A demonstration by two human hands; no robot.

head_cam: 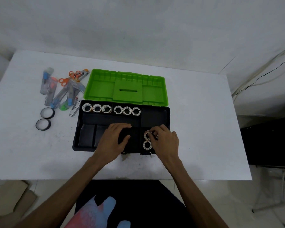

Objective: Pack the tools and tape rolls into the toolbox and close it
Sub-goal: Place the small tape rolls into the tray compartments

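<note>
Right hand (164, 139) fingers pinch tape roll (147, 134) in toolbox (155, 118) near-right compartment — seat upright, touching roll (147, 145) below. Left hand (115, 137) flat, fingers straight — steady tray.

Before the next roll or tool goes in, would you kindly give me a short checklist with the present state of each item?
1. Toolbox open, green lid laid back flat: ok.
2. Back row holds six patterned tape rolls standing side by side: ok.
3. Right hand has its fingers curled on a patterned roll in the front right compartment, with another roll just in front of it: ok.
4. Whether that roll is fully seated: cannot tell.
5. Left hand rests open on the tray, steadying it: ok.
6. Two black tape rolls, scissors and cutters lie on the table left of the box: not ok, unpacked.
</note>
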